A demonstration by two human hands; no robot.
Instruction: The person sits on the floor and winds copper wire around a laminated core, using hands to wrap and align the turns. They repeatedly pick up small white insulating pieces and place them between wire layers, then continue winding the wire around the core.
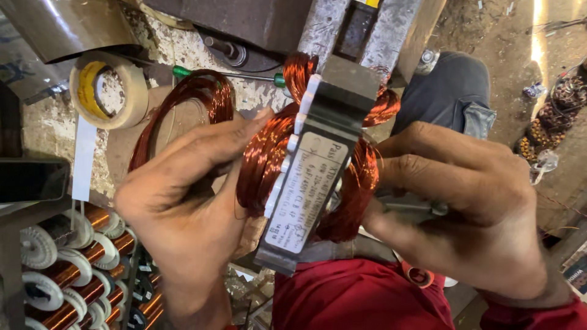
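At the centre of the view, we see the grey laminated steel motor stator [330, 116] wound with glossy copper wire coils [263, 162]. Our left hand [183, 208] curls its fingers onto the left coil; our right hand [471, 208] clasps the right side, its fingertips hidden. A white rectangular label [306, 195] lies along the stator's face. A beige tape roll [110, 88] sits far left; bottom-left copper wire spools [67, 269] are cut off.
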